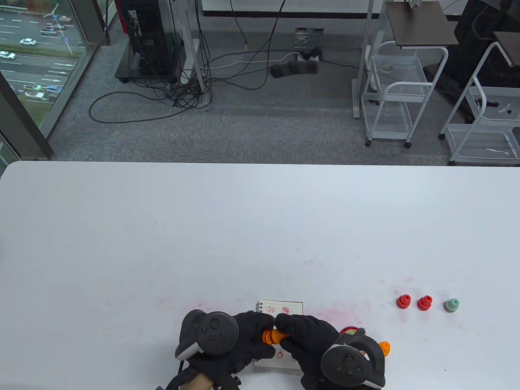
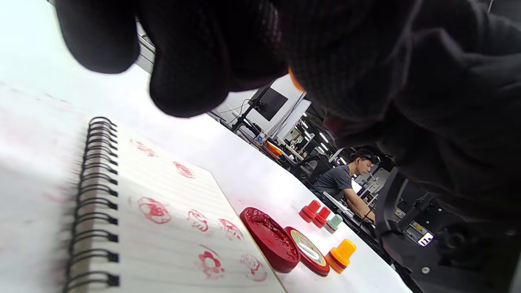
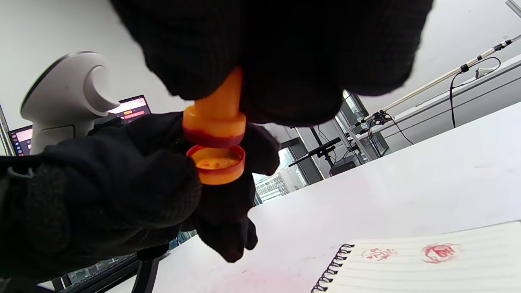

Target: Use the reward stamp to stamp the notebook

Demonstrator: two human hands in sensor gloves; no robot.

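A: Hands first. Left hand [image 1: 248,337] in a black glove, tracker on its back, pinches a small orange plastic cap [image 3: 215,165] between curled fingertips. Right hand [image 1: 304,337], same glove, grips the handle of the orange plastic reward stamp [image 1: 274,336], fingers curled round it.

B: Cap on or off?

A: Off, just. Right wrist view shows a narrow gap between the stamp's red-stained base and the cap's open rim. Stamp and cap are in line and held in the air above the notebook.

B: Notebook position?

A: Small white lined spiral-bound notebook [image 1: 284,310] lies flat on the white table [image 1: 203,227] near its front edge, under both hands, black wire binding on its left side. Several red stamp prints [image 2: 154,209] already on the page.

B: Anything else nearby?

A: Round red ink pad [image 2: 269,238] open just right of the notebook, its lid [image 2: 307,250] touching beside it. A second orange stamp [image 2: 341,254] stands next to the lid. Farther right, well apart, two red stamps [image 1: 413,302] and one pale green stamp [image 1: 451,304] stand in a row. Pink ink smudges mark the tabletop around the notebook.
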